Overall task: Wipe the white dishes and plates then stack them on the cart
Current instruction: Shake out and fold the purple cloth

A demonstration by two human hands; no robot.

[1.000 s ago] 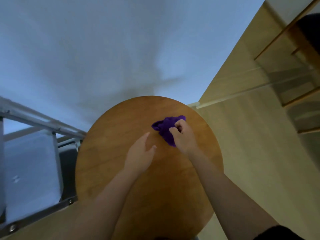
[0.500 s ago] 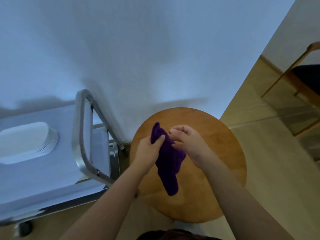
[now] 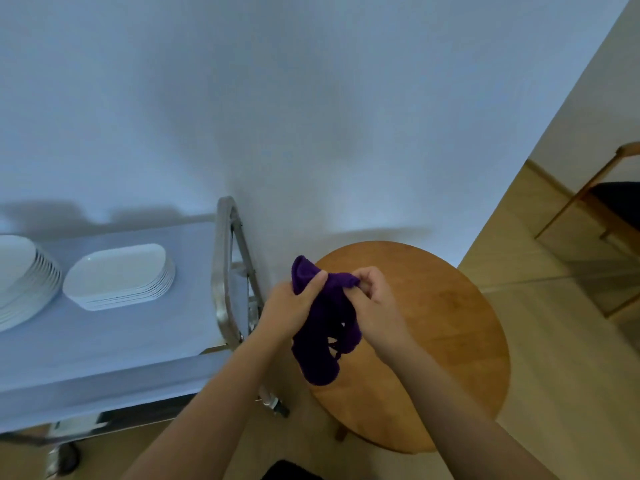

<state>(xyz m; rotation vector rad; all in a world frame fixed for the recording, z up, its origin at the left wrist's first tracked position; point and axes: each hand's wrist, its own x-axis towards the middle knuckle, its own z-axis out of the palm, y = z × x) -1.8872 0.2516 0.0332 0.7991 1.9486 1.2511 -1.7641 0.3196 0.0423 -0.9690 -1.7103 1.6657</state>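
Both hands hold a purple cloth (image 3: 322, 327) in the air above the near-left part of a round wooden desk (image 3: 446, 327). The left hand (image 3: 294, 306) has its grip clamped on the cloth's upper left fold, thumb pressed across the fabric. The right hand (image 3: 374, 306) has its grip clamped on the cloth's upper right edge, fingers curled and pinching the fabric near the thumb. The rest of the cloth hangs loose between the two wrists, its lower end over the desk's near-left edge. To the left of the desk stands a metal cart (image 3: 225, 271), its upright handle frame just beside the desk's left rim; whether the two touch cannot be told. The cart's top shelf carries a pale covering. On that shelf, well to the left of the desk, sits a stack of white rectangular dishes (image 3: 117, 275) with rounded corners. Further left again, partly cut off by the frame edge, sits a taller stack of white plates (image 3: 20, 271), just beside the dishes. A white wall rises behind the desk and the cart. To the right of the desk, across a wooden floor, part of a wooden chair (image 3: 595, 209) with a dark seat shows.
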